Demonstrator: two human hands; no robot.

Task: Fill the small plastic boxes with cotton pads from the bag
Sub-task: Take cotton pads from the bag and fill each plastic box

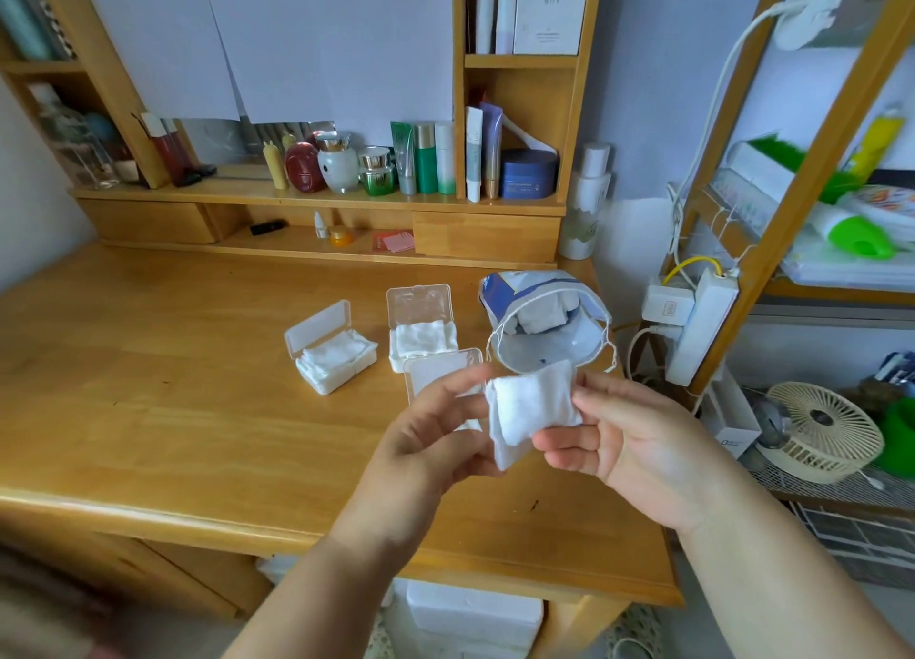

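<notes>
Held up between both hands: a small stack of cotton pads (532, 413), white, slightly fanned, too closely pressed to count. Left hand (435, 440) pinched the stack's left edge, fingers curled and narrow; right hand (614, 440) pinched its right edge between thumb and curled fingers, likewise narrow. Long axis of the stack ran roughly upright, tilted a little, lower corner toward the left palm.

Directly behind the left fingertips, and partly hidden by them: the third box (443, 369), lid up, contents not visible. Probably the one yet to be filled, and so the likely target. Lay just beyond and below the stack, a touch to the left of it, nearer the left hand than the right. Coming move judged a short drop forward and down, with the stack turned flat to match the box's opening.

Further beyond the left fingers: the middle box (421, 336), lid raised, pads showing to the brim. Well off to the left of those fingers: the left box (329, 351), lid open, also full of pads. Three boxes counted in all.

Beyond the right fingers, just past the stack's top edge: the bag (544, 322), one only, mouth open toward the hands, a few more pads visible inside. All resting on the wooden desk (173, 411).
</notes>
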